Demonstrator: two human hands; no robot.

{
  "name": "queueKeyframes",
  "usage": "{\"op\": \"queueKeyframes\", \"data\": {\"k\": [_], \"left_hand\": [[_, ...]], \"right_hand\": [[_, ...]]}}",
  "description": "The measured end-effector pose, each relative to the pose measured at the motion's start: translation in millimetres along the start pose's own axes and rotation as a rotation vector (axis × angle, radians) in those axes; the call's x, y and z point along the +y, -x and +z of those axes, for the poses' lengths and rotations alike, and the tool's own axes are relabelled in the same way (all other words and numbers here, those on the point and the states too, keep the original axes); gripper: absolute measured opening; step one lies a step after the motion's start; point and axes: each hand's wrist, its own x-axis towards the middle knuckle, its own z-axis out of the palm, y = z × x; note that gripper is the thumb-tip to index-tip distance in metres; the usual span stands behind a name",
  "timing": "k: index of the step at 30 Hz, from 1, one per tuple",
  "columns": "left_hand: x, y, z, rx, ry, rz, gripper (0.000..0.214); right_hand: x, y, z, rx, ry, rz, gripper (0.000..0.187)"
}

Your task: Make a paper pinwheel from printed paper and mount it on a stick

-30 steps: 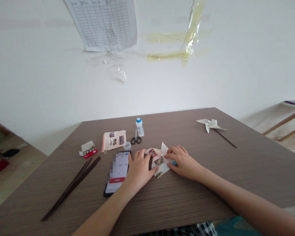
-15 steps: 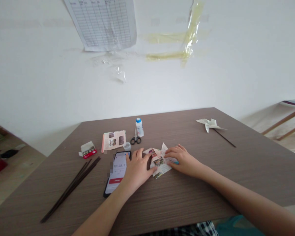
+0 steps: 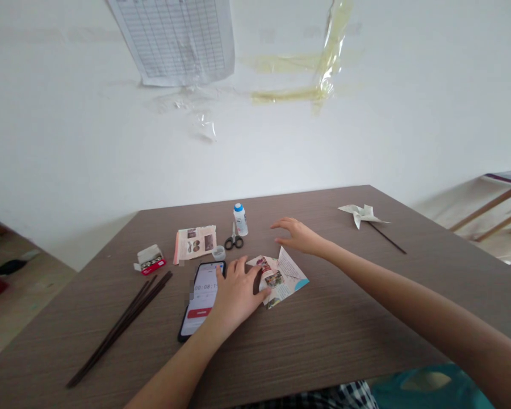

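Observation:
A folded piece of printed paper (image 3: 283, 281) lies in front of me, its corners cut and partly bent toward the middle. My left hand (image 3: 238, 287) holds its left side, thumb and index finger on the folded flap, the other fingers spread over the edge of the phone (image 3: 202, 295). My right hand (image 3: 296, 234) hovers beyond the paper, off it, with fingers apart and nothing in them. Nearest to that hand on the left are a white glue bottle (image 3: 240, 220) with a blue cap and black-handled scissors (image 3: 234, 241).
A small clear cup (image 3: 218, 253) sits beside a stack of printed sheets (image 3: 195, 244). At left are an open red-and-white box (image 3: 150, 260) and several thin dark sticks (image 3: 119, 329). A white paper pinwheel (image 3: 363, 215) on a stick lies at the far right.
My right hand has let go of the paper and moved forward and slightly left, toward the bottle and scissors. The paper's right side is now uncovered. My left hand stays on it.

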Motion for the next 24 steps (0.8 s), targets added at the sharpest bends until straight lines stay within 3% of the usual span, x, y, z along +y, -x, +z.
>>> {"op": "queueKeyframes", "data": {"k": [8, 17, 20, 24], "left_hand": [[-6, -2, 0.4, 0.024, 0.004, 0.011, 0.063], [-11, -1, -0.4, 0.015, 0.007, 0.010, 0.061], [-11, 0, -0.6, 0.014, 0.004, 0.008, 0.061], [-11, 1, -1.6, 0.008, 0.006, 0.014, 0.062]], "right_hand": [[-2, -73, 41, 0.050, -0.204, 0.090, 0.055], [-21, -109, 92, 0.124, -0.426, 0.197, 0.081], [-25, -115, 101, 0.152, -0.470, 0.237, 0.078], [-27, -120, 106, 0.175, -0.504, 0.271, 0.058]]}}
